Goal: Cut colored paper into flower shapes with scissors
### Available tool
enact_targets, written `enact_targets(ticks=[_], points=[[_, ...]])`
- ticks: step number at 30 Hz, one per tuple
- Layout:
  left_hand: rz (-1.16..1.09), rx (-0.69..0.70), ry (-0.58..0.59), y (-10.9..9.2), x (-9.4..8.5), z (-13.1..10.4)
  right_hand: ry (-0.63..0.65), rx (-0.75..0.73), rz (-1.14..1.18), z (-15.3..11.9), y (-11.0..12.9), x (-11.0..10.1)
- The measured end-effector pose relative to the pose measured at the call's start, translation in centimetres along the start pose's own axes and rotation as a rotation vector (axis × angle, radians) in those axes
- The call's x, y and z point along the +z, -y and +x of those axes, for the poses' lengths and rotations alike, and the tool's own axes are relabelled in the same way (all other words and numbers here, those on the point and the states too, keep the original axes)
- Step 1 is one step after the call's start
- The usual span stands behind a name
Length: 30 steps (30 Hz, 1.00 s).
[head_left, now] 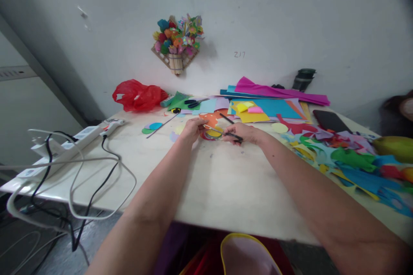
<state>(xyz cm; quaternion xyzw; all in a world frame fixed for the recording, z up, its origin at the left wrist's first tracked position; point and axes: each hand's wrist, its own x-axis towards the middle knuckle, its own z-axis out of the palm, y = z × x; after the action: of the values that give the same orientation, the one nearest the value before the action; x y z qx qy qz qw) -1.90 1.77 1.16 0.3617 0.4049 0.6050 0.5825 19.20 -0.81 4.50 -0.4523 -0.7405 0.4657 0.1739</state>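
Near the middle of the table, my right hand is closed around dark-handled scissors. Their blades point left, toward my left hand. The fingers of that hand are pinched at the edge of a piece of orange paper, partly covered by the hand. Beneath the blades is a round yellow piece. A dark pencil-like stick lies just behind my right hand. Left of my left hand are a blue paper circle and a green one, partly overlapping.
A power strip with loose cables runs along the left side. Behind lie a red plastic bag, a second pair of scissors and coloured sheets. Paper scraps cover the right side, near a dark phone.
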Motion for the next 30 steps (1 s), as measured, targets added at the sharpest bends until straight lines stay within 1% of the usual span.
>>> enact_targets(ticks=[7, 17, 24, 30], points=[[0.007, -0.014, 0.005, 0.05, 0.02, 0.10, 0.022, -0.022, 0.002, 0.39, -0.59, -0.17], [0.014, -0.024, -0.020, -0.06, 0.27, 0.01, 0.010, -0.021, -0.004, 0.34, -0.41, 0.02], [0.004, -0.013, 0.000, -0.12, 0.33, -0.10, 0.026, -0.046, 0.005, 0.72, -0.83, -0.02], [0.010, -0.015, -0.003, -0.01, 0.14, 0.08, 0.012, -0.049, 0.001, 0.64, -0.79, 0.03]])
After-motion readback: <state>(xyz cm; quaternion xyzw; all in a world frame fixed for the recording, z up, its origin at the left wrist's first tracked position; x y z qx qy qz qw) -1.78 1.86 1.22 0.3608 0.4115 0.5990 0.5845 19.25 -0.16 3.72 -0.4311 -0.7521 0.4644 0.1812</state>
